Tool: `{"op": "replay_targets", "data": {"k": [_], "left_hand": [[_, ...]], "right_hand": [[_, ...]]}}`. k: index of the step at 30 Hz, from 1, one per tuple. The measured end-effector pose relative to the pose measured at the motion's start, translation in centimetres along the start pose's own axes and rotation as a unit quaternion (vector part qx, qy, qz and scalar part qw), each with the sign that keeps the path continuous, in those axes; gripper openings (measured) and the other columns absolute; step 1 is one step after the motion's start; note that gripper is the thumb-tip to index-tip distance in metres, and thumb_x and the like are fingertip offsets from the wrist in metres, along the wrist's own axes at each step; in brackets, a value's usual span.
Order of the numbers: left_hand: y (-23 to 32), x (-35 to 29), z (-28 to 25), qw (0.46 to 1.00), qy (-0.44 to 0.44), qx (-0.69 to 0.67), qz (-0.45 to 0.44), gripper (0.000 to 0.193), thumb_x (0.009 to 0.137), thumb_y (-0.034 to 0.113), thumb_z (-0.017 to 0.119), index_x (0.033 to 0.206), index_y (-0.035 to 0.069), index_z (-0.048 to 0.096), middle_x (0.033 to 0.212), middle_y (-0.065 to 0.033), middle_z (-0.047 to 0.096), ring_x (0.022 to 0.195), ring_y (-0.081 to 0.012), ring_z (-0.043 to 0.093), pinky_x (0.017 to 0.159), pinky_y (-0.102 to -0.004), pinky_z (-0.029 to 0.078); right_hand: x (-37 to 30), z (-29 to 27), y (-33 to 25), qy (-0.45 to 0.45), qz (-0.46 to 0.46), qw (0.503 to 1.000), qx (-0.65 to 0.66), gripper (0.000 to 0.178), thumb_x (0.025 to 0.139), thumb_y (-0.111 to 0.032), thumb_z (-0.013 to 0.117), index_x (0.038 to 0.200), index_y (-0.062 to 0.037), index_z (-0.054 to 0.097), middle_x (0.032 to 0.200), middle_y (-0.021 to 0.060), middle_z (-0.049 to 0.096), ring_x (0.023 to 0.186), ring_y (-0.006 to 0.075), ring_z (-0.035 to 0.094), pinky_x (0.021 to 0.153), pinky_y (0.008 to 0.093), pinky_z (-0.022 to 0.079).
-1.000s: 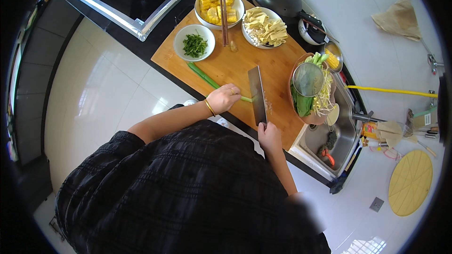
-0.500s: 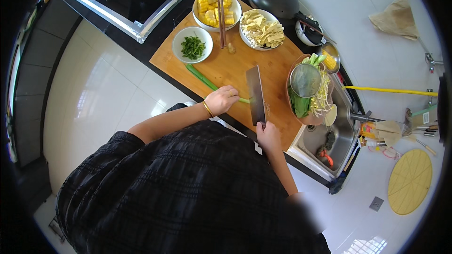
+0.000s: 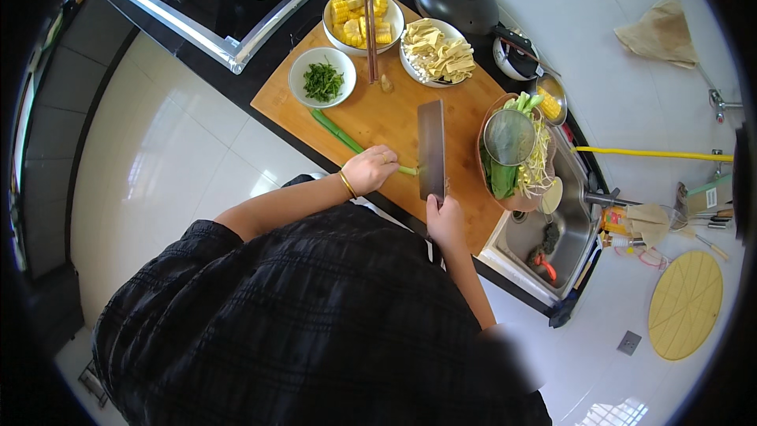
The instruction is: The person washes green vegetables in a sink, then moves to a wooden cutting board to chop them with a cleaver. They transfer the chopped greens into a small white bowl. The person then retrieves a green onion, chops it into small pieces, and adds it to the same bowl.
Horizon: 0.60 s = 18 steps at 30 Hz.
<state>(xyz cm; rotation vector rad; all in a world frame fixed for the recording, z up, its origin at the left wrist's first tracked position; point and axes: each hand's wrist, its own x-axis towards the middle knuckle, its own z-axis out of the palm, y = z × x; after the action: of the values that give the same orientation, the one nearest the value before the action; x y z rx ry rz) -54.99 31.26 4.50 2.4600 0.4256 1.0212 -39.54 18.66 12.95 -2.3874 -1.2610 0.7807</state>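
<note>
A: What is being done here?

B: It looks like a long, thin green onion with a pale end (image 3: pixel 337 130) is being cut up. It is laid just inside the near edge of the wide, light-brown wooden board (image 3: pixel 386 122), with its pale end pointed at the knife.

A: How are the hands being used?

B: The onion is held down on the board by the bare left hand (image 3: pixel 370 169), with its fingers curled closed. The wide, flat, gray metal knife (image 3: pixel 431 146) is gripped tight by the bare right hand (image 3: pixel 446 222), over the board's near edge.

A: What is needed for the next cut?

B: The onion should probably be kept still, and the left fingers should be tucked back from the blade.

A: What is changed from half a second ago?

B: The knife is turned, so more of its flat side is shown. The left hand is kept at almost the same spot on the board. Whether the board is touched by the blade cannot be told.
</note>
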Motion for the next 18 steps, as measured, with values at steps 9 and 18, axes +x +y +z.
{"op": "replay_targets", "data": {"k": [9,18], "left_hand": [[0.0,-0.2,0.1,1.0,-0.011,0.008,0.001,0.017,0.065,0.007,0.054,0.081,0.004,0.058,0.084,-0.0068,0.053,0.082,-0.0231,0.052,0.072,-0.031,0.044],[0.0,-0.1,0.0,1.0,-0.007,0.008,0.004,0.015,0.067,0.004,0.059,0.081,0.004,0.059,0.082,-0.0068,0.053,0.08,-0.0242,0.053,0.07,-0.0313,0.045]], "right_hand": [[0.1,0.6,-1.0,-0.022,0.002,0.997,-0.072,0.034,0.083,-0.025,0.048,0.074,0.007,0.056,0.074,0.0282,0.057,0.074,0.0427,0.056,0.067,0.0475,0.044],[0.0,-0.4,-0.2,0.011,-0.04,0.999,-0.03,0.033,0.082,-0.024,0.053,0.073,0.0073,0.056,0.058,0.0212,0.057,0.05,0.0314,0.058,0.051,0.0399,0.046]]}}
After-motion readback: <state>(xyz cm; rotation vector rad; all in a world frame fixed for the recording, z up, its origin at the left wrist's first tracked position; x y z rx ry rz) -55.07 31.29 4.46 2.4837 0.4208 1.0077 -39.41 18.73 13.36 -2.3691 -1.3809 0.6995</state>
